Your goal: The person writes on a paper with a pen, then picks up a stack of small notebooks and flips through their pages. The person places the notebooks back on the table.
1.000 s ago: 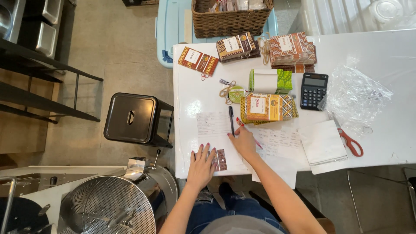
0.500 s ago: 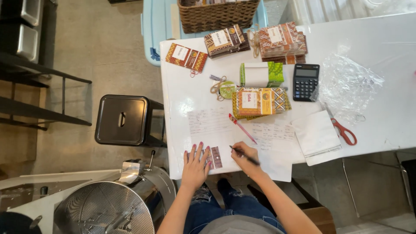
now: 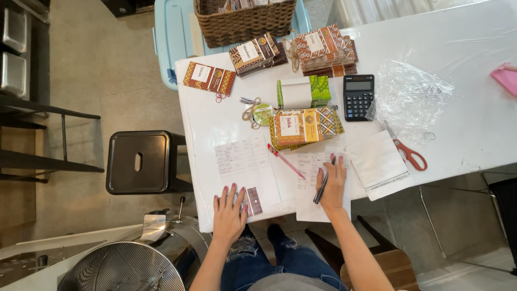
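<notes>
left hand (image 3: 229, 211): flat on the bench (image 3: 474, 81), fingers spread, holding nothing; fingertips touch the lower edge of the left paper sheet (image 3: 246, 168) and a small patterned card (image 3: 251, 201)
right hand (image 3: 332, 186): palm down on the right paper sheet (image 3: 312, 167), fingers loosely closed around a dark pen (image 3: 322, 186), pen lies along the hand, tip end toward the body
red pen (image 3: 286, 161): loose on the bench between the two sheets, diagonal, apart from both hands
patterned packets (image 3: 306, 125): stacked just above the sheets
calculator (image 3: 358, 96): right of the packets
scissors (image 3: 407, 152): red handles, beside a white envelope (image 3: 378, 163)
basket (image 3: 245, 21): top edge of bench
stool (image 3: 141, 162): black, left of bench
</notes>
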